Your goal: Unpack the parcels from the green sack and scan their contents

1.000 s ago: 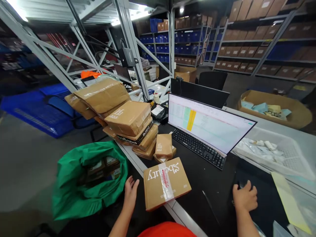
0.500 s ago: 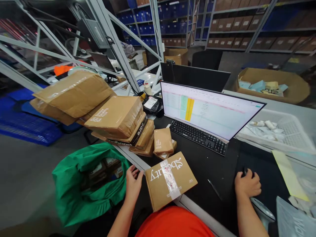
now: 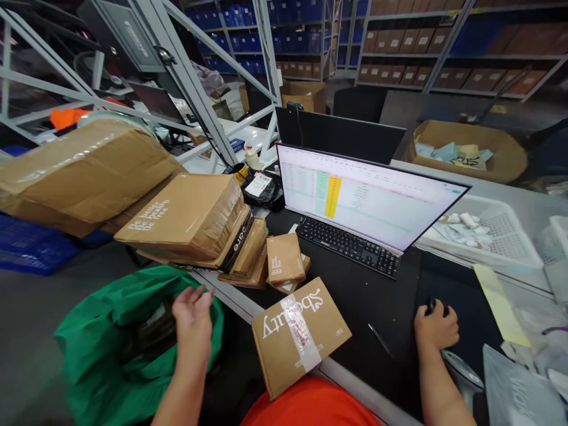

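My left hand point(image 3: 191, 313) is above the right rim of a green bag point(image 3: 89, 349), its fingers apart and nothing in them. Inside the bag lie packages, mostly in shadow. My right hand point(image 3: 437, 325) is wrapped over a dark computer mouse point(image 3: 430, 306) on a black mat. Between my hands a flat cardboard box point(image 3: 270, 349), printed "beauty" and crossed by shiny tape, rests at the desk's front edge against my red clothing. Neither hand touches it. A small box point(image 3: 285, 258) lies on another behind it.
Stacked cardboard boxes point(image 3: 181, 216) stand at the left by a large wrapped parcel point(image 3: 89, 171). A monitor point(image 3: 368, 198) shows a spreadsheet behind a keyboard point(image 3: 346, 245). A pen point(image 3: 380, 340), a scanner point(image 3: 461, 370) and a white basket point(image 3: 510, 231) are to the right.
My left hand has moved left, from beside the taped box to over the green bag. My right hand stays on the mouse. The view has shifted slightly.
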Demonstrator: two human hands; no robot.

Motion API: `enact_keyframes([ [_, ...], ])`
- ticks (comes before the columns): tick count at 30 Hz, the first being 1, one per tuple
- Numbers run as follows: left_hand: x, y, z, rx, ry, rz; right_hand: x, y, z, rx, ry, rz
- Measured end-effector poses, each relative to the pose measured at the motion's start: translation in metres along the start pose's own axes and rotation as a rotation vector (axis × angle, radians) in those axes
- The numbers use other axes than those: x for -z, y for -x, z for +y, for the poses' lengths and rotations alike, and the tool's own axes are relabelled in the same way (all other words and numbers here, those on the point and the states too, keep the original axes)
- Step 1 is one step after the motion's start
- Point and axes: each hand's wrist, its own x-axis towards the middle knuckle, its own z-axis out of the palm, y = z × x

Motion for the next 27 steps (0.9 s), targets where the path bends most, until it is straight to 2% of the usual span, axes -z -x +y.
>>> enact_keyframes([
  [3, 0.0, -0.032, 0.026, -0.046, 0.041, 0.15, 0.008, -0.003, -0.006, -0.005, 0.013, -0.036],
  [6, 0.003, -0.07, 0.047, 0.137, 0.08, 0.263, 0.016, -0.005, -0.012, -0.023, 0.033, -0.083],
  [7, 0.004, -0.08, 0.054, 0.221, 0.085, 0.248, 0.018, -0.006, -0.013, -0.025, 0.038, -0.092],
  [9, 0.004, -0.093, 0.069, 0.344, 0.082, 0.136, 0.02, -0.006, -0.014, -0.022, 0.046, -0.102],
  [11, 0.0, -0.095, 0.085, 0.374, 0.086, -0.007, 0.021, -0.007, -0.014, -0.021, 0.052, -0.107],
  [13, -0.007, -0.088, 0.103, 0.372, 0.093, -0.081, 0.021, -0.007, -0.014, -0.026, 0.051, -0.113],
  [18, -0.027, -0.066, 0.134, 0.365, 0.103, -0.077, 0.022, -0.012, -0.014, -0.059, 0.036, -0.117],
  [23, -0.032, -0.072, 0.13, 0.47, 0.112, -0.072, 0.019, -0.016, -0.013, -0.108, 0.019, -0.104],
  [27, -0.032, -0.073, 0.127, 0.405, 0.171, -0.106, 0.017, -0.015, -0.011, -0.114, 0.008, -0.101],
])
